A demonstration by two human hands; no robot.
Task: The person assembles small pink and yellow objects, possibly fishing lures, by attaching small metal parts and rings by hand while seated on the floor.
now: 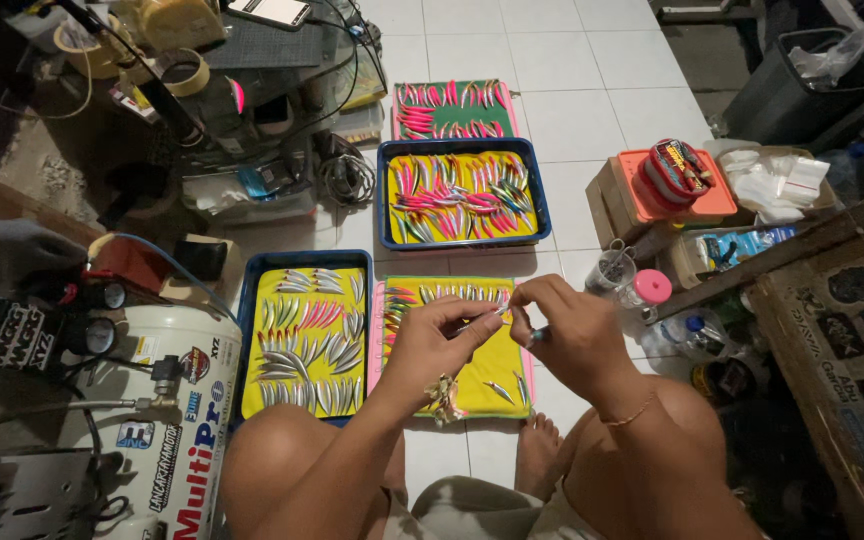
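My left hand point(434, 338) pinches a thin silvery fishing lure point(480, 320) above a pink-rimmed tray with a yellow mat point(508, 352). My right hand point(560, 330) meets it from the right, its fingers closed on a small dark tool point(537, 335) by the lure's end. A few small lures lie on that mat under my hands. To the left, a blue tray point(302, 340) holds rows of silver lures.
Two more trays of pink and green lures point(462, 195) point(452, 108) lie further out on the white tiles. A white air compressor point(177, 410) stands at left, an orange box with a round case point(674, 175) and small jars point(642, 288) at right.
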